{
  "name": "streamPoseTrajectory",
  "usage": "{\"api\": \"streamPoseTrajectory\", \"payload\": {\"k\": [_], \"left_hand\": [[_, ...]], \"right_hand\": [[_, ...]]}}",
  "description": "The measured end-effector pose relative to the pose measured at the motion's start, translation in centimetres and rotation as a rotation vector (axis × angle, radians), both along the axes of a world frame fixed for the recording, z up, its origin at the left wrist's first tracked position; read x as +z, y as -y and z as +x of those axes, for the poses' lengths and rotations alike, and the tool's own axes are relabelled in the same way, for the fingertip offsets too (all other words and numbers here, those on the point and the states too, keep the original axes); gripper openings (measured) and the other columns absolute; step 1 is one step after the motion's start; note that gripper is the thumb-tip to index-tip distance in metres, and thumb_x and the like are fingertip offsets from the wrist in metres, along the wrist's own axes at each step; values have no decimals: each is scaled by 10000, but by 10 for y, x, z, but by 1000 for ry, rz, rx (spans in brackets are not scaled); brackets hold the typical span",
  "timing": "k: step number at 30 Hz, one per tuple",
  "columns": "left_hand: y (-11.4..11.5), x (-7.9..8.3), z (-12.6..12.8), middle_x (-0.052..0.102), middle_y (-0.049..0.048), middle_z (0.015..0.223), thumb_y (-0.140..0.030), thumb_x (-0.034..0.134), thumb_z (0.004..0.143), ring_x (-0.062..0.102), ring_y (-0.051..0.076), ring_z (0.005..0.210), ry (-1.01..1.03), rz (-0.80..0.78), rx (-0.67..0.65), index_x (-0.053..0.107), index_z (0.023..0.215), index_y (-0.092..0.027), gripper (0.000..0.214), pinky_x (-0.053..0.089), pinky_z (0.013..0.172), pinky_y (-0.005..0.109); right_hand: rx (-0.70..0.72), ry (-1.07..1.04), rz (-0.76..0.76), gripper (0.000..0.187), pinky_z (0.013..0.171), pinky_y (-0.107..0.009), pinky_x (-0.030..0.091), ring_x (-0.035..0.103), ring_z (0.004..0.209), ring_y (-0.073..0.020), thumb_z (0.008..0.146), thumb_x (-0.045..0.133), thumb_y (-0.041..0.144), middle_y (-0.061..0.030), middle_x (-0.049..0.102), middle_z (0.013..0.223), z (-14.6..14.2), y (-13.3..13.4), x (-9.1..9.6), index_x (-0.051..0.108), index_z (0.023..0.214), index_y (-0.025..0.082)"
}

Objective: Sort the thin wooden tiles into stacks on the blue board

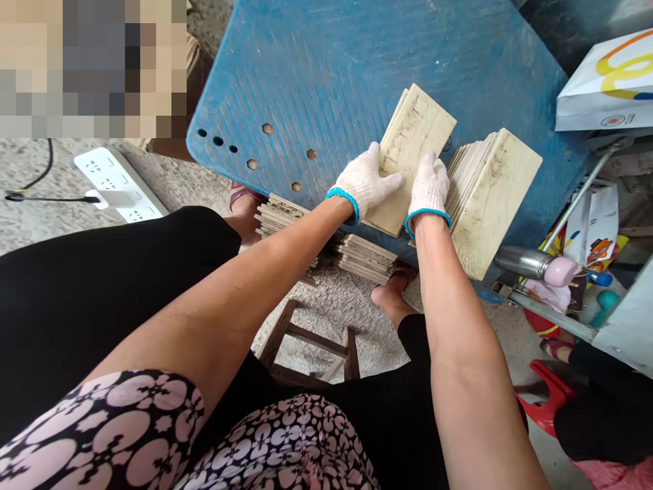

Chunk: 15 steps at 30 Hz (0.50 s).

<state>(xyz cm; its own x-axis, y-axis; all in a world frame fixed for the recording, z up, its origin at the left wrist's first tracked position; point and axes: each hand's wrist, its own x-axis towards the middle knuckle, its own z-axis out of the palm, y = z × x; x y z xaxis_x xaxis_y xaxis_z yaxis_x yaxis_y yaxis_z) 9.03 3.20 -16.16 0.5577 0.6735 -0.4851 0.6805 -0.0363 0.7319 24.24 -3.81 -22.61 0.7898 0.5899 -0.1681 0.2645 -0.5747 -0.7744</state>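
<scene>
Blue table (357, 61), two tile stacks, left hand (363, 182) and right hand (428, 187), grips clamped on one stack (415, 129), second stack (497, 190) beside.

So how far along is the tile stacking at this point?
Looks midway. Done: a leaning stack of tiles already stands on the blue table. In hand: the left hand and right hand, both gloved, grip a smaller bundle of tiles beside it. Left: more tile piles on the floor under the table edge.
</scene>
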Motion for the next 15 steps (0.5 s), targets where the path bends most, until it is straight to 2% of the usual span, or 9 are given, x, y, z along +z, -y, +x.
{"api": "streamPoseTrajectory", "payload": {"k": [3, 8, 12, 15], "left_hand": [[2, -4, 1, 521, 125, 1402, -536, 597, 836, 444, 347, 1296, 0, 4, 18, 326, 1513, -147, 827, 399, 1071, 417], [-2, -3, -4, 551, 102, 1380, -461, 583, 860, 473, 311, 1295, 1, 16, -18, 415, 1462, -192, 680, 402, 1077, 367], [0, 3, -7, 562, 110, 1360, -446, 586, 862, 465, 317, 1304, -34, 40, -6, 454, 1425, -205, 627, 392, 1092, 368], [6, 8, -10, 534, 125, 1393, -430, 566, 873, 425, 327, 1346, -39, 63, 53, 413, 1460, -183, 655, 359, 1124, 389]], "right_hand": [[-85, -38, -47, 520, 1114, -590, 310, 335, 1425, -336, 987, 334, 525, -146, 503, 1356, -2, 0, -2, 570, 1251, 145], [-79, -12, -50, 575, 1117, -617, 292, 298, 1439, -361, 986, 325, 548, -171, 481, 1366, -12, -2, 7, 523, 1312, 117], [-55, 92, -22, 585, 1170, -559, 262, 319, 1438, -322, 961, 396, 549, -162, 470, 1399, -40, 5, 39, 506, 1347, 122], [10, 137, 21, 570, 1187, -480, 275, 364, 1421, -266, 963, 402, 507, -163, 480, 1419, -73, 26, 72, 508, 1360, 112]]}}
